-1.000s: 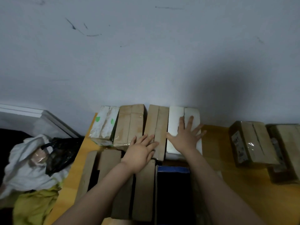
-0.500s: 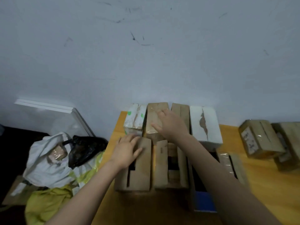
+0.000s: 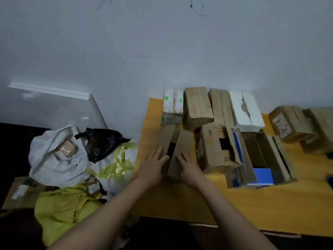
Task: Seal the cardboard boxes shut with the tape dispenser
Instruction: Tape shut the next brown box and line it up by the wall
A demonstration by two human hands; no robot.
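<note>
A small brown cardboard box (image 3: 185, 141) stands near the left end of the yellow table (image 3: 252, 204), its two top flaps parted with a dark gap between them. My left hand (image 3: 153, 166) rests flat on the left flap with straight fingers. My right hand (image 3: 189, 168) lies on the right flap, fingers extended. Next to it on the right are another brown box (image 3: 212, 148) with a half-open top and an open box (image 3: 261, 159) with a blue inside. No tape dispenser is in view.
Several closed boxes line the wall: white and green (image 3: 173, 101), brown (image 3: 196, 107), brown (image 3: 220, 105), white torn (image 3: 246, 110). More brown boxes (image 3: 290, 121) sit at the far right. White, black and yellow bags (image 3: 59, 159) pile up left of the table.
My right hand left the back-row box and came down onto the front box's right flap. My left hand stayed on that box, now on its left flap. The view shifted left.
</note>
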